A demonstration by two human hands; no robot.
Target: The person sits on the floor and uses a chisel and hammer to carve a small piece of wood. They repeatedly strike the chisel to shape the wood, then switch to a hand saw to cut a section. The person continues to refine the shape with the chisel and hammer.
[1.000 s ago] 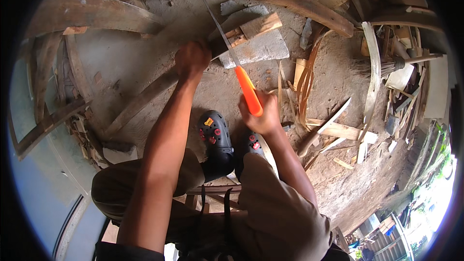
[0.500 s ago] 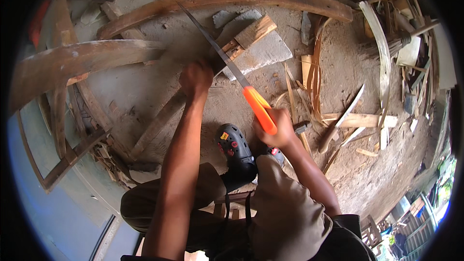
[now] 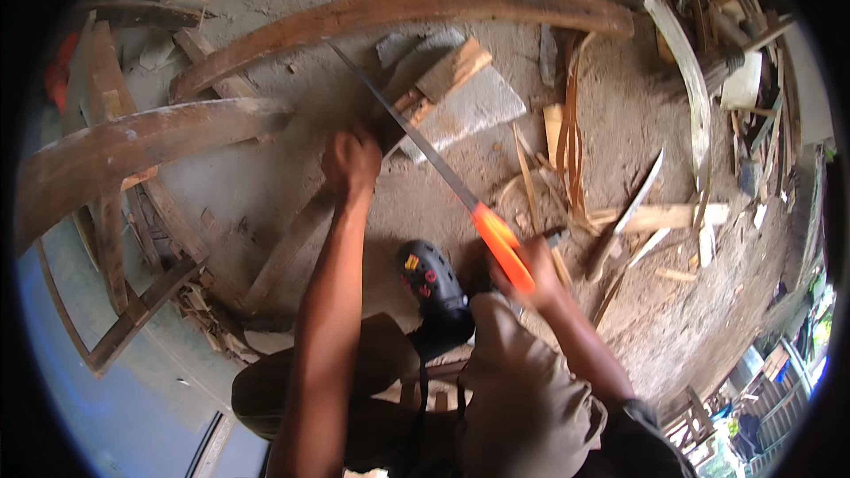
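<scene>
Saw blade (image 3: 440, 166): grey metal, thin, smooth-looking; saw handle (image 3: 503, 250): orange plastic, smooth; wood piece (image 3: 456, 69): bare timber, matt; slab (image 3: 482, 111), far: pale, stone-like, rough; curved beam (image 3: 425, 7), far: brown wood, worn, matt; shoe (image 3: 434, 278), near: dark moulded plastic or rubber; trousers (image 3: 522, 389): matt cloth; ground (image 3: 691, 327): rough, dusty earth

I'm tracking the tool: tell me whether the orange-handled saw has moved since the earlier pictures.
Yes: the saw has moved down and rightward in view, its handle now farther from the pale slab.
</scene>
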